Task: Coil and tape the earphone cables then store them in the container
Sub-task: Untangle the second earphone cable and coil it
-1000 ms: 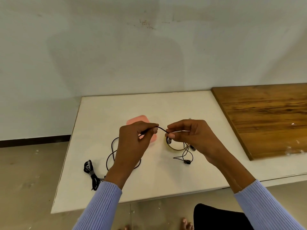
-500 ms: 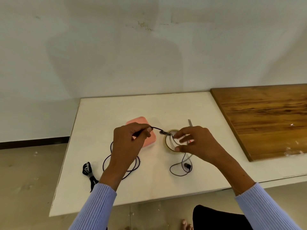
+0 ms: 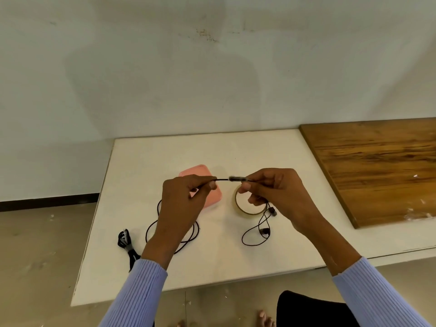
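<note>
A black earphone cable point(image 3: 223, 179) is stretched between my two hands above the white table point(image 3: 236, 152). My left hand point(image 3: 186, 199) pinches it at one side; loose loops hang from it down to the table. My right hand point(image 3: 273, 190) pinches the cable's in-line piece, and the two earbuds point(image 3: 265, 230) dangle below it. A roll of clear tape point(image 3: 247, 208) lies flat under my right hand. The pink container point(image 3: 200, 173) sits behind my left hand, partly hidden. A second black cable point(image 3: 126, 243), bundled, lies at the table's left front edge.
A brown wooden board point(image 3: 377, 168) covers the right end of the table. A pale wall rises just behind the table. Bare floor lies to the left and in front, with my bare feet point(image 3: 264, 318) below the front edge.
My right hand opened over the tape roll half a second ago, then closed on the cable again. Both hands rose slightly and the cable between them is pulled straighter.
</note>
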The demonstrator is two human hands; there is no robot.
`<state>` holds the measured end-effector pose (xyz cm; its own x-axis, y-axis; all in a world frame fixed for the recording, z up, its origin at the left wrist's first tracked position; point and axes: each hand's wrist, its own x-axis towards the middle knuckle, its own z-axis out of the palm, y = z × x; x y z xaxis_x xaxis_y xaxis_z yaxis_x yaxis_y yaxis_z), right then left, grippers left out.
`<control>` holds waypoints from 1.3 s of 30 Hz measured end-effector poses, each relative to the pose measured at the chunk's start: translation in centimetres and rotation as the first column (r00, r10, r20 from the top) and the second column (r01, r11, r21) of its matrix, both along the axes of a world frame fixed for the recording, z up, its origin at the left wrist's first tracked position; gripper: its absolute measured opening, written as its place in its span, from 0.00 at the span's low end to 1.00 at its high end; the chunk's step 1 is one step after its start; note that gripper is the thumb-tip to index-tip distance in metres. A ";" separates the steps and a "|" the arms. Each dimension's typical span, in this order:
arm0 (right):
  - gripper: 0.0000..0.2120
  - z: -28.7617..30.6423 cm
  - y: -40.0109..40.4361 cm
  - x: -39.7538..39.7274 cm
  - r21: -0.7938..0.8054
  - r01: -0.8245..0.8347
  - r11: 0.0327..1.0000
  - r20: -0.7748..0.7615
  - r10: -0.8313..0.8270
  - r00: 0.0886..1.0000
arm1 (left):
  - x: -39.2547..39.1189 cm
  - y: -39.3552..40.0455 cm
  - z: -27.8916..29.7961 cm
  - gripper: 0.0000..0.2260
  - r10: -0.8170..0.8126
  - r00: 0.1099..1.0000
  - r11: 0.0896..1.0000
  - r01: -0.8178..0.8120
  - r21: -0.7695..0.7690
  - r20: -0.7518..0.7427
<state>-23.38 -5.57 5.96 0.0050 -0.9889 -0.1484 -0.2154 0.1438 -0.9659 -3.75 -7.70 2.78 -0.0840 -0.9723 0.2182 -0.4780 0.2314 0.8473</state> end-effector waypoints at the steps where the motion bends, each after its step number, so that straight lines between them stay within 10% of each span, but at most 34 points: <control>1: 0.04 0.0 0.0 0.2 -0.005 -0.003 1.000 -0.027 0.003 1.000 | -0.2 0.0 -0.2 0.06 0.007 1.000 1.000 -0.007 0.029 0.021; 10: 0.05 -0.5 0.0 1.5 -0.057 -0.010 0.998 -0.162 0.001 0.987 | -1.5 0.4 1.0 0.12 -0.156 0.965 0.963 0.196 0.184 -0.211; 30: 0.08 4.3 1.2 1.1 -0.283 0.042 0.958 -0.331 -0.139 0.933 | -0.3 1.2 5.5 0.03 -0.152 0.988 0.978 0.152 -0.143 0.009; 39: 0.08 4.1 1.0 1.4 -0.061 -0.089 0.994 -0.167 0.078 0.983 | 0.2 1.3 5.4 0.03 -0.127 0.992 0.982 0.125 -0.142 -0.007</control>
